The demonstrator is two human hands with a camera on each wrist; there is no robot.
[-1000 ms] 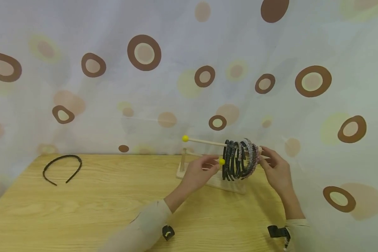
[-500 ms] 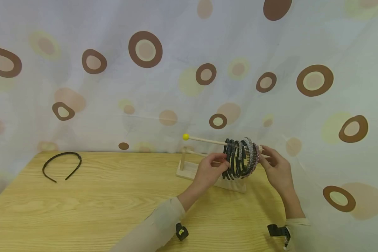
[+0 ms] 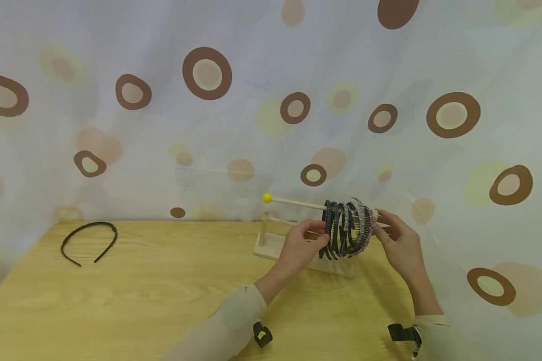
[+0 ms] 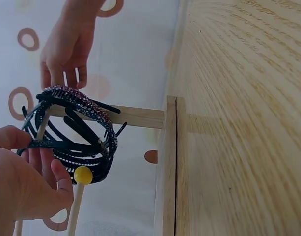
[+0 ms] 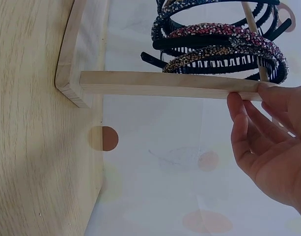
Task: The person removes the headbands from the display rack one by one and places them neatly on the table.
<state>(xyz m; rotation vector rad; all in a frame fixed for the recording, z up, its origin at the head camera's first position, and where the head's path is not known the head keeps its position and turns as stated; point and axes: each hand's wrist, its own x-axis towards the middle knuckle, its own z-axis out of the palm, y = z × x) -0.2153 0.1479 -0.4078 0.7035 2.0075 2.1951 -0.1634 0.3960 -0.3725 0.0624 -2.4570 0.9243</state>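
Several dark headbands, some glittering with silver and pink stones, hang in a row on the rods of a wooden stand. My left hand pinches the leftmost black headband between thumb and fingers. At the other end, my right hand grips the top of the stand's wooden post with thumb and fingertips. A pink-stoned headband lies close to that post in the right wrist view. Yellow balls cap the rods; one ball shows beside my left fingers.
A single black headband lies on the left of the wooden table. Behind the table hangs a pale curtain with brown ring patterns. The upper rod's yellow ball juts out to the left.
My left hand has moved right, from beside the lower rod's yellow ball to the row of headbands, and has taken hold of the end one. My right hand stays on the post.
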